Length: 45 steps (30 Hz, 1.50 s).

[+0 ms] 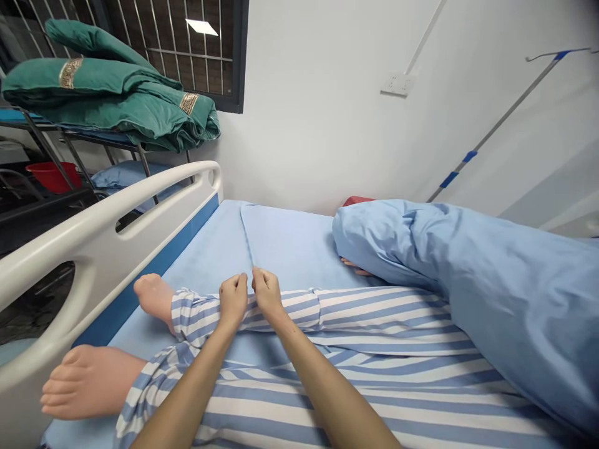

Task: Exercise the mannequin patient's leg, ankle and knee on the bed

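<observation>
Both hands are close together above the far leg of the blue-and-white striped trousers (pixel 374 312), worn by a figure lying on the bed. My left hand (pixel 233 298) is a closed fist, knuckles up, over the lower trouser leg. Just right of it, my right hand (pixel 267 290) is closed too, thumb side toward the left hand. What the fingers hold, if anything, is hidden. A raised crease in the light blue sheet (pixel 290 243) runs from the bed's far edge to the right hand. Two bare, smooth, manikin-like feet, near (pixel 88 380) and far (pixel 154 299), stick out of the trouser legs.
A blue quilt (pixel 491 280) covers the figure's upper part; fingertips show beneath it. The cream bed end board (pixel 154 199) stands left. Beyond are folded green bedding (pixel 116 100) and a red basin (pixel 53 176). An IV pole (pixel 500 121) leans along the wall.
</observation>
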Available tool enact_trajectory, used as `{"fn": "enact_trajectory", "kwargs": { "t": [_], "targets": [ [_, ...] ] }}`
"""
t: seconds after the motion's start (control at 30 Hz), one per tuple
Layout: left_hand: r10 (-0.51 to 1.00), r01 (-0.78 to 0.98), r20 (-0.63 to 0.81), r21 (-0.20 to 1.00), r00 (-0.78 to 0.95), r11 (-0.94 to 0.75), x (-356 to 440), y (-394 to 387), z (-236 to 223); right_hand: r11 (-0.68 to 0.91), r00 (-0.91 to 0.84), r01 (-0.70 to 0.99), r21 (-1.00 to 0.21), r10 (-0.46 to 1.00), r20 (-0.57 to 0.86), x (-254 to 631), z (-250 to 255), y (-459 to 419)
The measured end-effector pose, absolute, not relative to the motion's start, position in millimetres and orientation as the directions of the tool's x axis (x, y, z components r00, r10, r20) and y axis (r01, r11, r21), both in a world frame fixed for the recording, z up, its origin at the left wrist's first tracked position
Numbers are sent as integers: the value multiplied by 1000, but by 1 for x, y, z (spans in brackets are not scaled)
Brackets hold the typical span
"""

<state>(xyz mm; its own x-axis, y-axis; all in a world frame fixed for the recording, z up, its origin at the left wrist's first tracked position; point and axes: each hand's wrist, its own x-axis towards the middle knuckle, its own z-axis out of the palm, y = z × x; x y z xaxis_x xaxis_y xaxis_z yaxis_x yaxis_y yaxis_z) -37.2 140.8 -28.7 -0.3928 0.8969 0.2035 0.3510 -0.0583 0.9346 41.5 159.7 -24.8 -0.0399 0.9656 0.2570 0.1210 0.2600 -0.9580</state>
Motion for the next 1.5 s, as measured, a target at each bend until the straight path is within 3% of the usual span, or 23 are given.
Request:
{"fn": "enact_trajectory", "kwargs": {
  "t": [0.07,0.23,0.37,0.53,0.77,0.97,1.13,1.5],
  "targets": [
    [899,295,216,950,-381,-103,-32,142,-27,267,-51,170,-949,964,262,48,-21,159],
    [927,370,184,928,-328,-53,-19,148,-27,339,-130,208,-918,939,317,67,-12,158],
    [917,245,204,962,-342,-122,-1,154,-25,293,-79,250,-923,956,282,84,-16,159],
    [929,370,169,928,-328,-38,20,156,-21,260,-43,151,-954,966,257,108,-13,164],
    [954,447,263,877,-146,-174,38,164,-16,264,-49,249,-932,964,260,139,-12,167],
    [959,331,195,936,-205,-120,59,171,-20,242,6,327,-914,966,258,163,-13,171],
    [958,468,221,876,-182,-113,89,171,-13,273,15,299,-914,957,290,187,-14,173],
    [981,317,164,940,-101,-124,129,178,-18,326,-72,430,-842,942,328,238,-9,170]
  ]
}}
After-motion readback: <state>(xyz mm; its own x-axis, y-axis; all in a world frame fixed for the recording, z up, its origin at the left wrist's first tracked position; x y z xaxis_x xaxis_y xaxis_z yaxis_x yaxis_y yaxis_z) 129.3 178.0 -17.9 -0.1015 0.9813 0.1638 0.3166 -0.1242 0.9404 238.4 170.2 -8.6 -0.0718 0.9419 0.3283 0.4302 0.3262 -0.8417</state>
